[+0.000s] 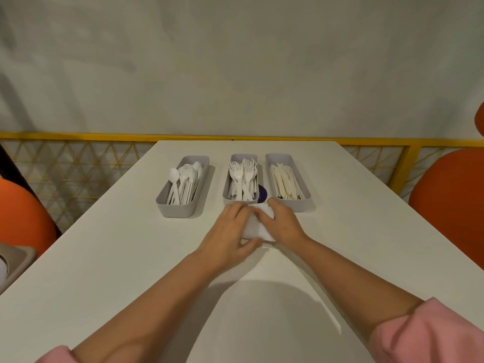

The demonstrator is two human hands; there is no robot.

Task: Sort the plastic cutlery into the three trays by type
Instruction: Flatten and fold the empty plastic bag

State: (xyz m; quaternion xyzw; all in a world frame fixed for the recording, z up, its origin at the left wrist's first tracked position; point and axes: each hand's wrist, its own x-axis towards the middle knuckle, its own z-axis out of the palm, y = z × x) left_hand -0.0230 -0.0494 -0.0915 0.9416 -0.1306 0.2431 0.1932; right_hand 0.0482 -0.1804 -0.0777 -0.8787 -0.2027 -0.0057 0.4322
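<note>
A white rectangular table (104,258) runs away toward a pale grey plaster wall (235,61). Along the wall's foot stands a yellow metal railing with triangular lattice mesh (65,163). Rounded orange chairs sit at the left (21,213) and right (450,195) edges. A beige tray corner (15,260) shows near left.

No text can be read; the dark round label (262,194) (at one o'clock of the hands, between two trays) is too blurred.

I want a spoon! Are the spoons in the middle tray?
No, the spoons lie in the left tray; forks fill the middle tray.
</note>
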